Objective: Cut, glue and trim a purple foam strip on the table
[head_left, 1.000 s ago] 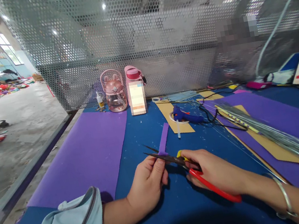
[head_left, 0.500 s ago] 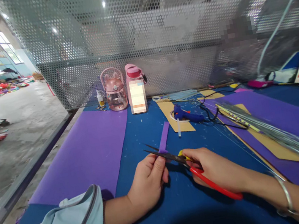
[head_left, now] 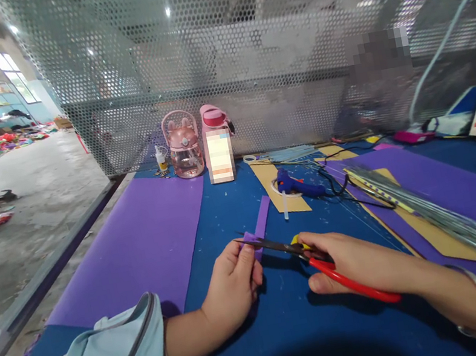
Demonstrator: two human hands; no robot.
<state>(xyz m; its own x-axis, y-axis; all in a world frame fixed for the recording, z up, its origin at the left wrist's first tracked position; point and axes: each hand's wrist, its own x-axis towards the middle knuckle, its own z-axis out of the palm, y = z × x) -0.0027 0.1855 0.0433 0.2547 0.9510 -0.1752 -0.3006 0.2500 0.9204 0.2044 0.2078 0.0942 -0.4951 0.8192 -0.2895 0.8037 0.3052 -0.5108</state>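
Since a second ago my scissors (head_left: 306,249) have closed across the purple strip (head_left: 259,226), so I judge this snip about done. My left hand (head_left: 232,286) pinches the strip's near end over the desk (head_left: 292,328); my right hand (head_left: 349,262) grips the handles. I count one strip, one scissors, two pink bottles (head_left: 199,142).
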